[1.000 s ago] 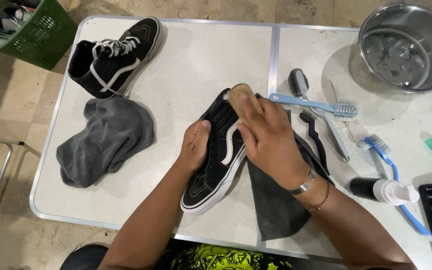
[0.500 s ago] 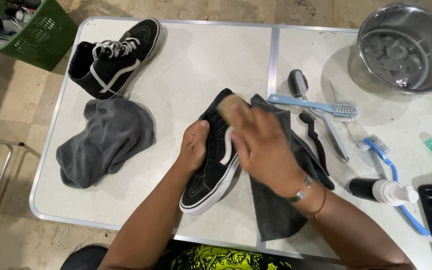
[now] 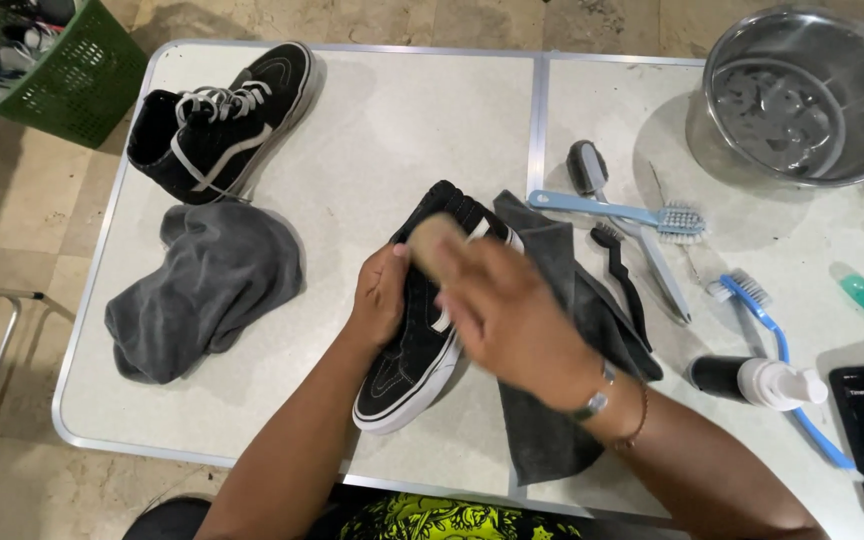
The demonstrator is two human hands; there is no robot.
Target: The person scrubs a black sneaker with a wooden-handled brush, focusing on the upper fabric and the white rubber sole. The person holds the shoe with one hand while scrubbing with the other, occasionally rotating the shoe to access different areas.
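A black high-top sneaker (image 3: 422, 330) with a white sole lies near the front middle of the folding table (image 3: 392, 130), partly on a dark grey cloth (image 3: 562, 400). The left hand (image 3: 380, 298) is wrapped around its side and holds it steady. The right hand (image 3: 507, 318) is closed on a tan brush (image 3: 430, 240) pressed to the sneaker's upper end; the hand looks blurry.

The sneaker looks light. Its cloth sides seem soft and bendy, and its rubber sole seems stiff. The sides near the middle look like the best place to hold it.

Its long line runs slanted. The toe points down and left toward the person, and the ankle opening points up and right.
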